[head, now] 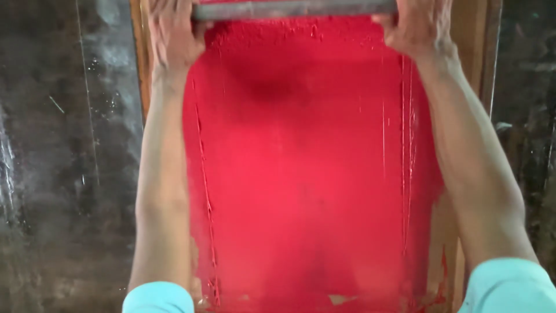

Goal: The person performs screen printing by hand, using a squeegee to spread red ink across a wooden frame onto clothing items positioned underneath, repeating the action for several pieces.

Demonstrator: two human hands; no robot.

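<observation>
A wooden-framed screen (141,64) lies lengthwise in front of me, its mesh (307,174) coated in wet bright red ink. At the far end a long grey squeegee bar (295,8) rests across the screen, with a ridge of thick ink just below it. My left hand (172,32) grips the bar's left end. My right hand (418,28) grips its right end. Both arms stretch forward over the frame's sides, in light blue short sleeves. Thin streaks run down the ink near both edges.
The screen sits on a dark, shiny, stained work surface (63,162) that extends to the left and right (527,116). The wooden frame edge (483,52) shows on the right, smeared with red ink near the bottom.
</observation>
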